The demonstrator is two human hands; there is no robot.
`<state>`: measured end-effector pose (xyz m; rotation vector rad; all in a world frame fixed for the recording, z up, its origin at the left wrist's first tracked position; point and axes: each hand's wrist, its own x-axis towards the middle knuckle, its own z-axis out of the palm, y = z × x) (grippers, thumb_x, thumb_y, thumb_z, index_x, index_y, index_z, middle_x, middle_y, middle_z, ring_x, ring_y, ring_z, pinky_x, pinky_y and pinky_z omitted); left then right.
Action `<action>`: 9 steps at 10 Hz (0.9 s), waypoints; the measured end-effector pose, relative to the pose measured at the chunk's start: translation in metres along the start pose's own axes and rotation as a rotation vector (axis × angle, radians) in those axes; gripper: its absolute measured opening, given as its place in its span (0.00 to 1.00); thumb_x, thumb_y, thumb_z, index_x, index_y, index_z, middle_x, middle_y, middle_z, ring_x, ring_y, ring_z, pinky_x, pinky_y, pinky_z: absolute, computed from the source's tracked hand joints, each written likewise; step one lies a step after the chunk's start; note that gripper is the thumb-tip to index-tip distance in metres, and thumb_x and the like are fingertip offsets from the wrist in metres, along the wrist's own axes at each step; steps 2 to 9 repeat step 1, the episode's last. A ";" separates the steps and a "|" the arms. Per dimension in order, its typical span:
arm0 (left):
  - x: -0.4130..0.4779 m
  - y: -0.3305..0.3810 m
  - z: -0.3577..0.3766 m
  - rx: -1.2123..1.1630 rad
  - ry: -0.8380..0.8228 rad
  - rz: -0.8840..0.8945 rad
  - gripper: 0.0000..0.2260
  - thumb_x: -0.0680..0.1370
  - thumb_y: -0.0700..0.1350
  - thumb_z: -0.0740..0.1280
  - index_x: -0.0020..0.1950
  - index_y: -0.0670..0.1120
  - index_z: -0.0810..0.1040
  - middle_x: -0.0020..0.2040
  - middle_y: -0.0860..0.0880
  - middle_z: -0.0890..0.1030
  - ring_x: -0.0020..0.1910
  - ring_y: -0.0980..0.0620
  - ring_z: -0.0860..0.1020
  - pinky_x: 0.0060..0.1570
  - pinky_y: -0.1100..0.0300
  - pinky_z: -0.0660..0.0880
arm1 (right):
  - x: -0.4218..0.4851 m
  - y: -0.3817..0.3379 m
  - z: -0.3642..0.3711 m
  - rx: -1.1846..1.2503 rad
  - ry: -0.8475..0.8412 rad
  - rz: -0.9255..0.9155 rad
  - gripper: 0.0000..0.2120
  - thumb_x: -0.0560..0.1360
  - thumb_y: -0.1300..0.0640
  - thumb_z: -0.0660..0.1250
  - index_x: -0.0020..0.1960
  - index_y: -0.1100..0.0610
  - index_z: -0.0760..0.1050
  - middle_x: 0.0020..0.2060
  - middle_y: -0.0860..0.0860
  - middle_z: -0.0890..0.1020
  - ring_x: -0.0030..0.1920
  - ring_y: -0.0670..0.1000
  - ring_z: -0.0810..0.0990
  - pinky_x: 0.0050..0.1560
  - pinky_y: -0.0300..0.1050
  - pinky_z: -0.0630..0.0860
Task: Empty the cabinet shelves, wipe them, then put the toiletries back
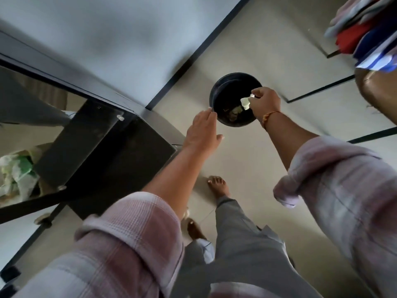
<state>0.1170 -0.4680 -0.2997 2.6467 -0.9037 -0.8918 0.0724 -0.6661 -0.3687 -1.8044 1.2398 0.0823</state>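
Note:
I look straight down at a round black bin (223, 87) on the pale floor, with some crumpled scraps at its bottom. My right hand (266, 104) pinches a crumpled white tissue (245, 102) over the bin's opening. My left hand (203, 132) reaches to the bin's near-left rim, fingers straight and touching the edge. The black cabinet (120, 151) stands at my left, with its glass door (43, 134) swung open. No toiletries are in view.
Plastic bags (17, 175) show through or in the cabinet's glass at the far left. Folded clothes (365, 29) hang into view at the top right above a brown rounded object (378, 91). My bare feet (218, 186) stand on the floor just behind the bin.

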 end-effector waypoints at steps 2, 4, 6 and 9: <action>-0.011 -0.003 0.001 -0.009 0.024 -0.001 0.29 0.77 0.50 0.69 0.73 0.43 0.62 0.77 0.46 0.60 0.77 0.46 0.55 0.72 0.50 0.62 | -0.007 0.006 -0.002 -0.048 -0.001 -0.037 0.13 0.74 0.52 0.68 0.57 0.52 0.81 0.54 0.50 0.84 0.57 0.52 0.80 0.62 0.43 0.75; -0.011 -0.003 0.001 -0.009 0.024 -0.001 0.29 0.77 0.50 0.69 0.73 0.43 0.62 0.77 0.46 0.60 0.77 0.46 0.55 0.72 0.50 0.62 | -0.007 0.006 -0.002 -0.048 -0.001 -0.037 0.13 0.74 0.52 0.68 0.57 0.52 0.81 0.54 0.50 0.84 0.57 0.52 0.80 0.62 0.43 0.75; -0.011 -0.003 0.001 -0.009 0.024 -0.001 0.29 0.77 0.50 0.69 0.73 0.43 0.62 0.77 0.46 0.60 0.77 0.46 0.55 0.72 0.50 0.62 | -0.007 0.006 -0.002 -0.048 -0.001 -0.037 0.13 0.74 0.52 0.68 0.57 0.52 0.81 0.54 0.50 0.84 0.57 0.52 0.80 0.62 0.43 0.75; -0.011 -0.003 0.001 -0.009 0.024 -0.001 0.29 0.77 0.50 0.69 0.73 0.43 0.62 0.77 0.46 0.60 0.77 0.46 0.55 0.72 0.50 0.62 | -0.007 0.006 -0.002 -0.048 -0.001 -0.037 0.13 0.74 0.52 0.68 0.57 0.52 0.81 0.54 0.50 0.84 0.57 0.52 0.80 0.62 0.43 0.75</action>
